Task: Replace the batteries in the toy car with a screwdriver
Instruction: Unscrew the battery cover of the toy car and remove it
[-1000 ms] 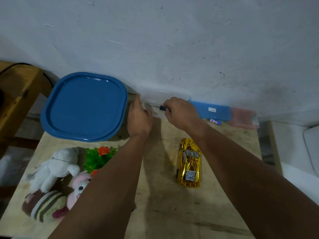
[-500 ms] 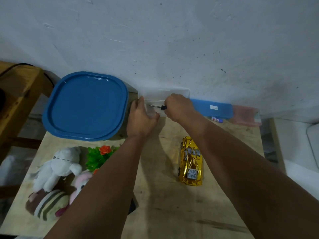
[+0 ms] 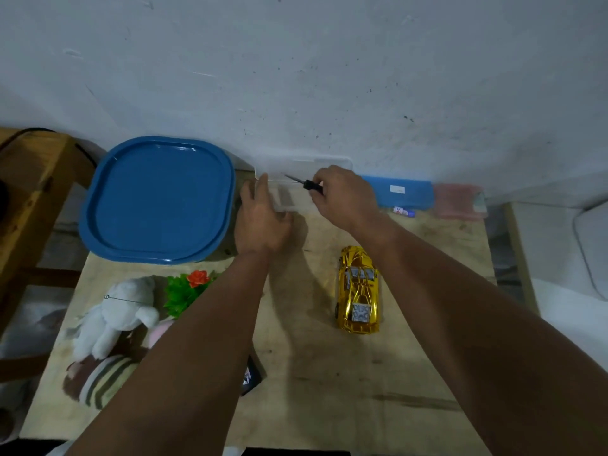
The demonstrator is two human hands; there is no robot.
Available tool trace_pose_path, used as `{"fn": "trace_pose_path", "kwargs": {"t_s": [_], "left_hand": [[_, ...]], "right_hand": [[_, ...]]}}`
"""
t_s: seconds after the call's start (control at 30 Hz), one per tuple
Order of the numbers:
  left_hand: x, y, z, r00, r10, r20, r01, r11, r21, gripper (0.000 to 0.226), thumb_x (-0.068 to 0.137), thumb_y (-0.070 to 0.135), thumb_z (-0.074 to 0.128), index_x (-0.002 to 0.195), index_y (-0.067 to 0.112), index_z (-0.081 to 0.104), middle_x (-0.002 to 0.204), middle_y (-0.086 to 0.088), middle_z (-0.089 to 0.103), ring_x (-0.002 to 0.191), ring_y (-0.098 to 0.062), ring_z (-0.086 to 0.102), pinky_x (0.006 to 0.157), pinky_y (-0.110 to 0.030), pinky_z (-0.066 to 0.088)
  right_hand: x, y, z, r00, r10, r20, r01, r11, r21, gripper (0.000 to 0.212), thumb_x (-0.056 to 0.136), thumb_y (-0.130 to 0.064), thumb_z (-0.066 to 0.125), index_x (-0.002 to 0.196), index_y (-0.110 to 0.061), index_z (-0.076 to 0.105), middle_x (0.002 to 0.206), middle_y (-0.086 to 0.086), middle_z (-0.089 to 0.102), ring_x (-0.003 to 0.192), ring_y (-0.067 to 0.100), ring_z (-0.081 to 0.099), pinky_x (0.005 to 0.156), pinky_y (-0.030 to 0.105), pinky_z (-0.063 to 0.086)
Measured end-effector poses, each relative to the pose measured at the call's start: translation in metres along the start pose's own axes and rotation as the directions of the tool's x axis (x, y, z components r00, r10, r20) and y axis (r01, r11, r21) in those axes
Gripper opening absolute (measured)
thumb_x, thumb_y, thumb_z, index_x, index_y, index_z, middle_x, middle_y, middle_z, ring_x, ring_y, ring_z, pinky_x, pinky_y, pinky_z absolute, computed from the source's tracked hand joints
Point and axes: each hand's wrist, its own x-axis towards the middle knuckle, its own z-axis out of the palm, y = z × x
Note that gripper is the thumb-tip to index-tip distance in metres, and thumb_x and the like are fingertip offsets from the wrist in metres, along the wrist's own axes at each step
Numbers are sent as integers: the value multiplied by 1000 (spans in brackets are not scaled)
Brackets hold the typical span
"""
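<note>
A shiny gold toy car stands on its wheels on the wooden table, right of centre. At the back by the wall sits a clear plastic box with its lid tilted up. My left hand holds the box's left side. My right hand grips a small black-handled screwdriver just above the box, tip pointing left.
A large blue tray leans at the back left. A blue case, a pink case and a small tube lie along the wall. Plush toys, a fake flower and a dark packet sit front left.
The box lid has swung up against the wall. My right hand has lifted the screwdriver slightly above the box; my left hand keeps holding the box's left side.
</note>
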Motion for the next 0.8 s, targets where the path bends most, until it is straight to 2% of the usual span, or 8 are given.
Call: {"fn": "trace_pose_path", "kwargs": {"t_s": [0.1,0.17,0.27,0.37,0.5,0.6,0.67,0.8], "left_hand": [[-15,12,-8,996,54,-75,-46,994,100,70,90,36,68,153,20,42,158,-13,36,142,-38,39,98,-55,51],[-30,26,-10,983,148,-108,-129,977,169,60,89,36,66,144,18,52,147,-14,47,135,-38,44,99,-53,52],[-59,58,-5,980,199,6,-198,967,158,49,92,41,64,135,17,59,134,-12,55,123,-36,53,88,-48,53],[-88,86,13,961,113,252,-161,970,180,63,91,59,62,139,20,51,135,-10,51,125,-35,54,88,-46,50],[-112,98,40,897,-14,442,-105,964,244,93,80,79,62,149,22,38,143,-10,43,133,-36,47,95,-47,47],[-121,97,54,883,-63,465,-76,958,275,110,74,88,61,157,23,26,154,-12,35,138,-37,42,98,-49,47],[-123,95,60,889,-69,452,-72,955,287,114,74,86,64,158,24,21,156,-13,31,138,-37,42,98,-49,48],[-125,93,63,894,-67,443,-68,958,280,102,81,62,76,158,25,20,155,-12,29,134,-38,45,94,-46,50]], "right_hand": [[-18,8,-21,994,103,-43,-100,993,69,23,93,-38,62,105,-20,69,104,1,61,92,22,62,67,30,40],[-35,19,-36,977,203,-60,-196,975,109,23,90,-38,64,103,-21,69,106,1,60,91,21,62,67,31,44],[-70,39,-54,936,353,-2,-351,930,111,22,86,-41,65,98,-23,67,98,-2,66,84,19,62,68,32,50],[-106,61,-61,877,475,70,-478,878,30,20,84,-41,64,90,-22,67,86,-1,67,81,23,63,63,30,43],[-145,84,-55,825,536,182,-535,843,-58,20,88,-38,65,96,-21,70,95,4,68,92,28,65,68,31,47],[-162,92,-45,818,537,204,-535,842,-71,21,90,-39,65,100,-22,71,99,5,69,92,28,65,70,32,50],[-168,92,-38,822,527,218,-525,848,-70,21,89,-38,66,102,-22,72,100,4,69,93,28,65,72,33,50],[-174,90,-27,827,524,202,-530,847,-29,22,88,-36,67,102,-19,70,102,5,66,95,27,65,71,31,48]]}}
